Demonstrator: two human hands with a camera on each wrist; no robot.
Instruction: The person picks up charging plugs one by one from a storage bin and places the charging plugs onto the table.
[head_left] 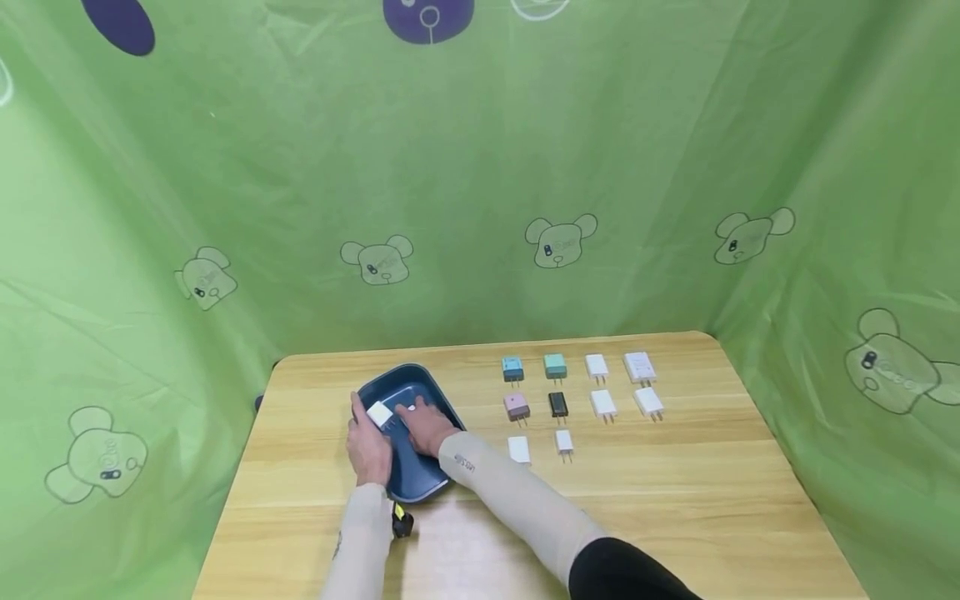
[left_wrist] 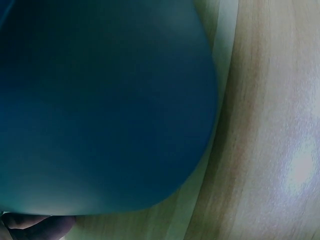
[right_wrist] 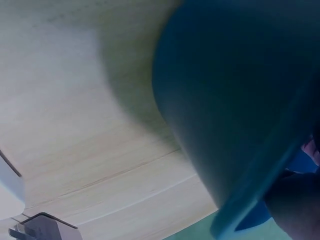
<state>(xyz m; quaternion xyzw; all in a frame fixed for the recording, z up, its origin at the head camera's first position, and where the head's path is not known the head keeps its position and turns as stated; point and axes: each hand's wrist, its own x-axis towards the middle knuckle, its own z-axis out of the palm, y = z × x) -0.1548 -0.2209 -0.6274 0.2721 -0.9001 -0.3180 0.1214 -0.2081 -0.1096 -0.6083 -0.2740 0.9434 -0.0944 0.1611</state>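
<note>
A dark blue plastic basin [head_left: 412, 479] stands at the left of the table. My left hand [head_left: 370, 446] holds the basin by its left side; in the left wrist view, fingers [left_wrist: 42, 227] show at the bottom corner beside its wall. Inside the basin lies a white charger plug [head_left: 379, 414] with its prongs showing. My right hand [head_left: 427, 427] reaches over the right rim into the basin. Its fingers are at a small white piece, apparently another charger, mostly covered by the hand. The right wrist view shows mainly the basin's outer wall [right_wrist: 225, 100].
Right of the basin, chargers stand in rows on the wooden table [head_left: 675, 500]: a blue one [head_left: 512, 368], a green one [head_left: 555, 365], a pink one [head_left: 517, 406], a black one [head_left: 558, 405] and several white ones [head_left: 603, 404]. A black item [head_left: 402, 523] shows beside the left forearm. Green curtain [head_left: 480, 150] surrounds the table.
</note>
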